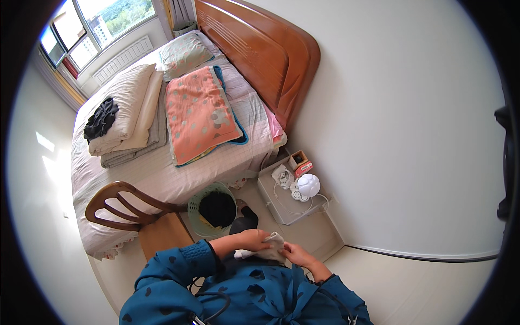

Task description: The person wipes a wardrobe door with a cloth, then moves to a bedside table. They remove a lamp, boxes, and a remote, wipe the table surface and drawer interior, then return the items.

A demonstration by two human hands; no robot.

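Note:
A small off-white cloth [271, 248], perhaps a sock or a folded garment, is held between my two hands in front of my waist. My left hand [255, 239] grips its upper left part, the fingers bent over the fabric. On the right edge of the cloth, my right hand [297, 254] pinches it between thumb and fingers. Just beyond my left hand stands a pale green plastic laundry basket [194, 225] with perforated sides. Dark clothes [218, 208] and a bit of yellow fabric lie inside it.
A wooden chair [166, 233] stands left of the basket. Beyond is a bed [239, 158] with a folded orange blanket [203, 118], stacked quilts [126, 118] and a black garment [101, 118]. A low grey storage box [280, 207] carries a white lamp [308, 185], cords and a small carton [301, 162].

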